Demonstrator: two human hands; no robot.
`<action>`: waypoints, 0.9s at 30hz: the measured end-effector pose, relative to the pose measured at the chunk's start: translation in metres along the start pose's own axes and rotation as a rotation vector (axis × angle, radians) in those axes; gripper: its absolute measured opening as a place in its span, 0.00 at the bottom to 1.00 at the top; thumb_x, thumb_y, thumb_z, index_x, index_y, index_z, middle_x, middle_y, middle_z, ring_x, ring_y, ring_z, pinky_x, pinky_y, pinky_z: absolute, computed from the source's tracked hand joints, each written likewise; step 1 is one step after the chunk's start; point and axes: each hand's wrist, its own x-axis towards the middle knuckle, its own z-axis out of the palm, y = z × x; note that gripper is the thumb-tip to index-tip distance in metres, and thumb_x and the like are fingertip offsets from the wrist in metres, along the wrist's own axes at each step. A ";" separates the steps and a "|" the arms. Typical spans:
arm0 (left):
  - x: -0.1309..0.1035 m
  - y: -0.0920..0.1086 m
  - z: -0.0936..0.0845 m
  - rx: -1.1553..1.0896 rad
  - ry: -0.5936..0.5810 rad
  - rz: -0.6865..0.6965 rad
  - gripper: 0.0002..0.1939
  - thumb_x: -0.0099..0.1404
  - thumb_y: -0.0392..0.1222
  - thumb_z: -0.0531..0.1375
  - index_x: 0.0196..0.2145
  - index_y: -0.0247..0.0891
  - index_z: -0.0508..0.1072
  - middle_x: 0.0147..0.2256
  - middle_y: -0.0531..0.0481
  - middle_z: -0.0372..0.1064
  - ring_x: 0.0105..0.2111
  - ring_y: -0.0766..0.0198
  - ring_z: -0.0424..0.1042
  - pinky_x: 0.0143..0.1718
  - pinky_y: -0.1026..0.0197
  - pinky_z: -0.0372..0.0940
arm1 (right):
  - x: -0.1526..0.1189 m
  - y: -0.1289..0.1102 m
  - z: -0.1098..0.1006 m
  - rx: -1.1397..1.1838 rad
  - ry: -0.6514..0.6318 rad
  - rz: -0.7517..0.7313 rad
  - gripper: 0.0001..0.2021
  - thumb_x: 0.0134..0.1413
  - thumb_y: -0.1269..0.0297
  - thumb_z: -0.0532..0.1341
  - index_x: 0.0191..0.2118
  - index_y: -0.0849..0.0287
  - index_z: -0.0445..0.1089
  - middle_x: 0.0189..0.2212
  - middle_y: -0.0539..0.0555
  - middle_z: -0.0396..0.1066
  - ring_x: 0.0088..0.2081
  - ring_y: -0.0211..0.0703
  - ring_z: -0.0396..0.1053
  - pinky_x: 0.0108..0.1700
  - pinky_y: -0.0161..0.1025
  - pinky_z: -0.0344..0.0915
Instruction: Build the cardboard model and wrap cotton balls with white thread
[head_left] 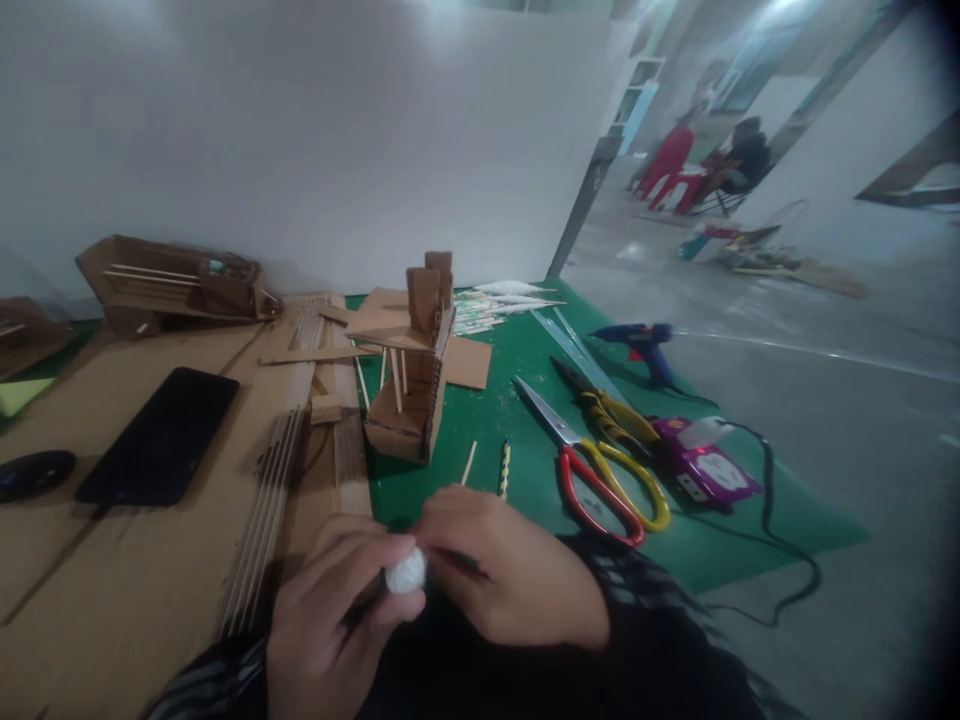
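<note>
Between the thumb and fingertips of my left hand [337, 600] is a small white round piece [406, 571] with a slightly creased surface; its exact kind is not clear. My right hand [510, 565] is closed right beside it, fingers curled, and whatever they hold is hidden. Just beyond the hands, a thin wooden stick [469, 463] and a yellow-and-black patterned stick [505, 470] lie on the green mat [480, 420]. A cardboard structure [409, 420] with upright sticks stands behind them.
To the right lie scissors [600, 480] with red and yellow handles, pliers [611, 410], a blue glue gun [637, 345] and a purple power strip [705, 470] with a cord. At left are a black phone [161, 435], a mouse [34, 474] and a cardboard model [180, 285]. A person [742, 160] sits far off.
</note>
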 end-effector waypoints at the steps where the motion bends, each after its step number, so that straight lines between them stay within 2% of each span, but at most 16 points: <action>1: 0.001 0.000 0.001 -0.005 0.024 -0.010 0.10 0.63 0.36 0.64 0.42 0.45 0.75 0.34 0.52 0.74 0.38 0.61 0.72 0.40 0.65 0.70 | -0.001 0.000 0.002 -0.007 -0.016 -0.002 0.07 0.59 0.76 0.56 0.31 0.62 0.69 0.27 0.52 0.70 0.30 0.39 0.63 0.33 0.34 0.59; 4: 0.000 -0.002 0.003 -0.025 0.060 -0.092 0.09 0.61 0.37 0.66 0.41 0.46 0.78 0.37 0.52 0.74 0.41 0.63 0.74 0.44 0.67 0.69 | -0.004 -0.003 0.005 -0.002 -0.036 -0.012 0.08 0.58 0.76 0.56 0.29 0.61 0.67 0.27 0.52 0.69 0.30 0.39 0.63 0.34 0.34 0.59; 7: -0.006 -0.006 0.005 -0.063 0.069 -0.253 0.11 0.63 0.37 0.64 0.43 0.48 0.78 0.41 0.53 0.78 0.47 0.61 0.74 0.50 0.65 0.67 | -0.008 -0.005 0.005 0.006 -0.051 -0.019 0.08 0.61 0.74 0.55 0.32 0.61 0.68 0.29 0.54 0.71 0.32 0.40 0.64 0.35 0.34 0.60; 11: -0.011 -0.009 0.007 -0.161 0.072 -0.437 0.11 0.62 0.37 0.65 0.42 0.47 0.78 0.42 0.51 0.80 0.46 0.60 0.77 0.44 0.66 0.72 | -0.014 -0.011 0.003 -0.038 -0.085 -0.024 0.08 0.61 0.73 0.55 0.31 0.61 0.67 0.29 0.54 0.71 0.32 0.40 0.64 0.35 0.35 0.58; 16: -0.005 -0.003 0.008 -0.276 0.126 -0.442 0.11 0.56 0.35 0.69 0.37 0.45 0.81 0.43 0.51 0.80 0.46 0.63 0.77 0.48 0.70 0.69 | -0.021 -0.020 -0.005 -0.056 -0.047 -0.057 0.06 0.58 0.76 0.55 0.32 0.61 0.67 0.27 0.52 0.69 0.30 0.39 0.61 0.34 0.37 0.56; 22: 0.005 0.002 0.008 -0.373 -0.030 -0.367 0.09 0.54 0.40 0.72 0.35 0.47 0.82 0.37 0.50 0.82 0.42 0.61 0.79 0.49 0.65 0.70 | -0.020 -0.029 -0.022 -0.113 0.004 -0.124 0.07 0.56 0.77 0.54 0.32 0.61 0.65 0.27 0.52 0.67 0.29 0.39 0.59 0.32 0.37 0.53; 27: 0.000 -0.001 0.006 -0.354 -0.067 -0.352 0.10 0.55 0.38 0.71 0.37 0.46 0.81 0.39 0.50 0.81 0.45 0.60 0.77 0.50 0.65 0.69 | -0.016 -0.028 -0.022 -0.213 0.126 -0.095 0.09 0.60 0.76 0.53 0.33 0.61 0.68 0.28 0.53 0.67 0.31 0.41 0.59 0.34 0.39 0.54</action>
